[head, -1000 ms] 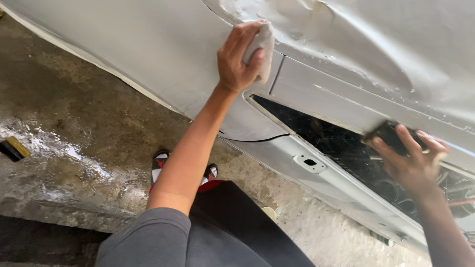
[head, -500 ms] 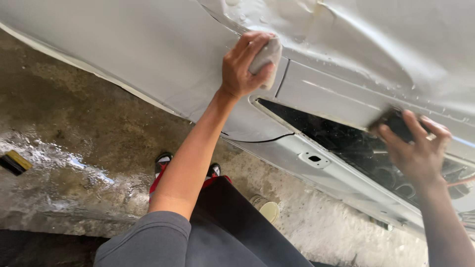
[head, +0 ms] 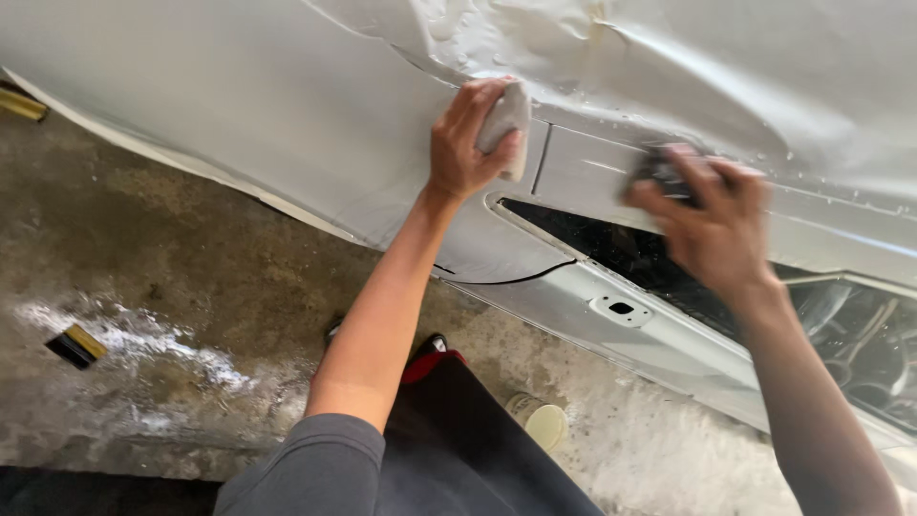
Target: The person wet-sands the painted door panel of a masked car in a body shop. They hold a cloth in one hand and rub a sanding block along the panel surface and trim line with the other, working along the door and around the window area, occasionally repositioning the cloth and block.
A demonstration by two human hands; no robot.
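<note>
Here two hands work on one white car body panel (head: 239, 105), which fills the top of the head view and is beaded with water drops near its dented upper part. The left hand (head: 468, 143) is curled around one white pad (head: 506, 119), thumb below and fingers over the top, pressing it flat against the panel just left of a vertical seam. The right hand (head: 716, 225) is blurred; its fingers are bent over one dark block (head: 659, 172), probably a sanding block or squeegee, though the blur leaves that unsure, and it lies against the panel strip just above the dark window opening (head: 611, 248).

On the wet concrete floor (head: 172, 287) lie two small yellow-and-black tools: one (head: 76, 346) at the lower left beside a whitish wet streak, the other (head: 21, 103) at the far left edge under the panel. One round pale lid or can (head: 540, 420) stands near the person's dark trouser leg, and one red-trimmed shoe (head: 430, 355) shows behind the left forearm.

Against half a second ago, the right hand has moved up and left, from the window glass onto the panel strip, nearer the left hand. The left hand keeps the pad at much the same spot by the seam.
</note>
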